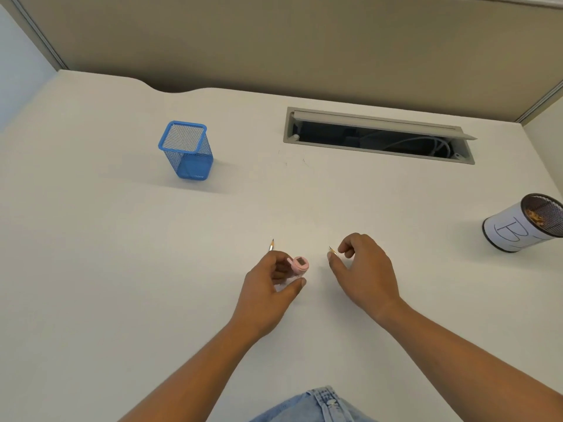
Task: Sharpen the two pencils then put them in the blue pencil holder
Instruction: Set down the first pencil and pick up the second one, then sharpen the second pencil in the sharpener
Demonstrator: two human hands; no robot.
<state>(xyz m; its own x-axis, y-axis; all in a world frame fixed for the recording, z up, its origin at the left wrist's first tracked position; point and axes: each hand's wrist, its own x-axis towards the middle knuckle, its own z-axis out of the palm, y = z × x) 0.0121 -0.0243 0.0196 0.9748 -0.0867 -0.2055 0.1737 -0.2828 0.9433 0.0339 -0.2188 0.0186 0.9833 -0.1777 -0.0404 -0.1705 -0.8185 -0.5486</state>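
Note:
My left hand is closed around a pink pencil sharpener. A pencil also sits in that hand, its sharpened tip poking up past the knuckles. My right hand pinches a second pencil between thumb and forefinger; only its pointed tip shows, aimed left toward the sharpener, a short gap away. The blue mesh pencil holder stands upright on the white desk, far back and to the left of both hands, with nothing visible inside.
A black mesh cup wrapped in white paper, holding pencil shavings, stands at the right edge. An open cable slot with wires is set into the desk's far side. A beige partition rises behind. Denim fabric shows at the bottom.

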